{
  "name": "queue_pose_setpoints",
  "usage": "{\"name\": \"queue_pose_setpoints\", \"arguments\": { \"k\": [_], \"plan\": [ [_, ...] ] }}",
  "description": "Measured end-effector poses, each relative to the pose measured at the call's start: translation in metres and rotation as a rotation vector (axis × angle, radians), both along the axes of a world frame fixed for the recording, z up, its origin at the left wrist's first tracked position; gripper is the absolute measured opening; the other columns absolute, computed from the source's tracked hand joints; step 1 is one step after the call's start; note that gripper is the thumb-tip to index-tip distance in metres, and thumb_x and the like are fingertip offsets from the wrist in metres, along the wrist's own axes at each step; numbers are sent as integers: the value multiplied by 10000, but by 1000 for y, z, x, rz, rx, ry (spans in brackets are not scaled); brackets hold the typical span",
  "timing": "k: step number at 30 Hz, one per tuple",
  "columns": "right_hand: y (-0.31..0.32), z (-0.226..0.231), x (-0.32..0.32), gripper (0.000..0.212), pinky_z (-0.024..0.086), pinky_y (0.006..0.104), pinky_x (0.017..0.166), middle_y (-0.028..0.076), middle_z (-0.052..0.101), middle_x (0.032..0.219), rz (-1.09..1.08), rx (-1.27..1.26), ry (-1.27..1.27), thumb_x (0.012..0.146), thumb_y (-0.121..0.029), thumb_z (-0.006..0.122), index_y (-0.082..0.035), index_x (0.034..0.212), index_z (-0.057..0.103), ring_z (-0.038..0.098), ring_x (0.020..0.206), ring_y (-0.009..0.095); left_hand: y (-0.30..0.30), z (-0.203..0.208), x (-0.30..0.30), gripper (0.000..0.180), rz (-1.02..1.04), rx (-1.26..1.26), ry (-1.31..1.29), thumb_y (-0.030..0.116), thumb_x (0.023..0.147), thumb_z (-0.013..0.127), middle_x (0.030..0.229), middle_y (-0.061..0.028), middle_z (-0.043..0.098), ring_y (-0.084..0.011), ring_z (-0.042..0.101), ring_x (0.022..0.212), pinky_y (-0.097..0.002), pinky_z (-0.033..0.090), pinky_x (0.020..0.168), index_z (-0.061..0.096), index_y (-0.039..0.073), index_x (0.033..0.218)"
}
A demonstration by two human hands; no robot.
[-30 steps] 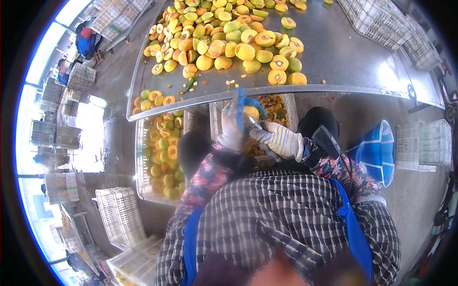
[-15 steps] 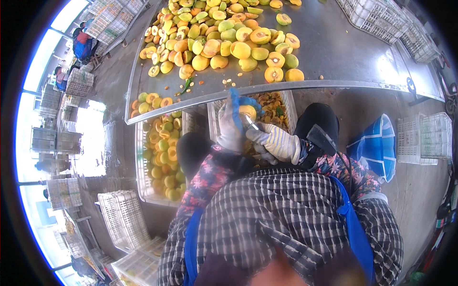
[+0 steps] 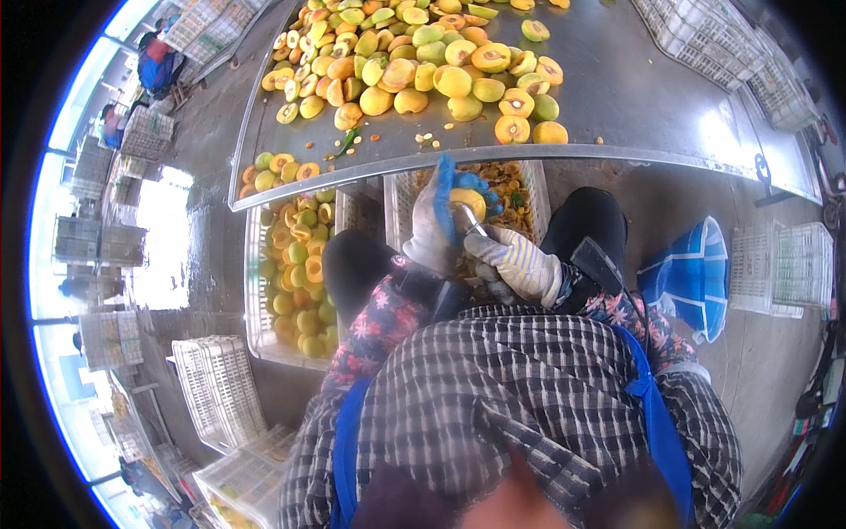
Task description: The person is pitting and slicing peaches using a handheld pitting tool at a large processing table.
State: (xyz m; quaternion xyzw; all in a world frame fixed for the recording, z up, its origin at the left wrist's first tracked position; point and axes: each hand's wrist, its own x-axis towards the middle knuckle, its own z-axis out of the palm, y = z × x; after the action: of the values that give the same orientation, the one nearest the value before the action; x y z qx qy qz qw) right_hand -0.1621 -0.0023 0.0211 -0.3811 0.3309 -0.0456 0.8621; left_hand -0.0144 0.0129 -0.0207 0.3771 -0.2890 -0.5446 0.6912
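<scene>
My gloved left hand [image 3: 432, 227], with blue on its finger part, is closed around a yellow peach half [image 3: 470, 202] just past the table's near edge. In my striped-gloved right hand [image 3: 523, 263] is a small metal pitting tool [image 3: 473, 222], its tip at the cut side of the fruit. The exact shape of that tip is hidden. Below both hands stands a white crate [image 3: 538, 196] holding brownish fruit scraps. A large heap of halved peaches [image 3: 401, 74] lies on the metal table [image 3: 630, 104] ahead, with loose pits near its edge.
At my left is a white crate [image 3: 256, 326] full of peach halves. A blue-and-white bucket-like container [image 3: 687, 278] stands at my right, beside white crates [image 3: 780, 264]. Stacked crates [image 3: 216, 388] are at the lower left. Other people [image 3: 157, 66] sit farther off at the left.
My view has shifted slightly, so table and crates sit a little differently in it. Both hands still hold the same peach half and tool; the fruit's cut side is turned slightly.
</scene>
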Motion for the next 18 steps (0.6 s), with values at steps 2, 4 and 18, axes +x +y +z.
{"name": "queue_pose_setpoints", "arguments": {
  "k": [2,4,18],
  "plan": [
    [1,2,-1,288,295,235,319,-12,455,551,-13,-57,44,913,-398,516,-110,904,514,380,351,98,1,2,-11,429,120,-25,-69,380,937,473,835,-142,595,-257,633,735,-406,562,673,529,-36,1029],
    [2,-6,-4,278,282,233,322,-13,448,550,-122,135,-15,910,-394,522,-116,893,524,360,352,96,2,27,-13,410,84,187,211,407,917,501,830,-119,593,-267,626,720,-425,553,671,541,6,996],
    [-3,-12,-13,342,326,214,350,-33,460,572,-55,-209,-67,908,-382,537,-78,1057,495,398,381,72,-14,-3,-16,444,357,98,-198,442,886,551,762,-78,616,-179,589,582,-280,523,584,603,1,892]
  ]
}}
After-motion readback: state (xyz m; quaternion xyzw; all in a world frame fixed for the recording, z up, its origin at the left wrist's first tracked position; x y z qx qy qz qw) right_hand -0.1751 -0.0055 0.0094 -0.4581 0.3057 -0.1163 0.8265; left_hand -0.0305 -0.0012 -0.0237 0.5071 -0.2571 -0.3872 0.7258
